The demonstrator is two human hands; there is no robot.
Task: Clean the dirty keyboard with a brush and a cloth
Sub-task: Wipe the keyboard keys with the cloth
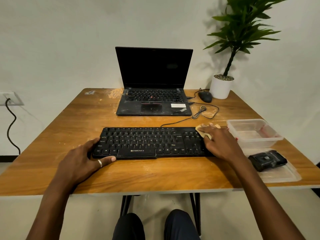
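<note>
While right hand (220,142) pressed yellow cloth (198,128), fingers spread flat, on the number pad of the Zebronics keyboard (138,142), near the wooden table (155,174) front, left hand (83,158) clasped its left end. Wiping was judged under way at the right end; other keys pending; brush not made out.

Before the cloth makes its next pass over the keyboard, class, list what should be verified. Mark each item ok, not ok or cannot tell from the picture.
1. Keyboard steadied: ok. The left hand grips its left end.
2. Cloth on the keys: ok. The right hand presses it on the far right key block.
3. Cable out of the wiping path: ok. It leaves from the keyboard's back edge towards the laptop.
4. Plastic container clear of the right hand: ok. It is close beside the hand but apart from it.
5. Keys to the left already clean: cannot tell.
6. Cloth damp: cannot tell.
</note>
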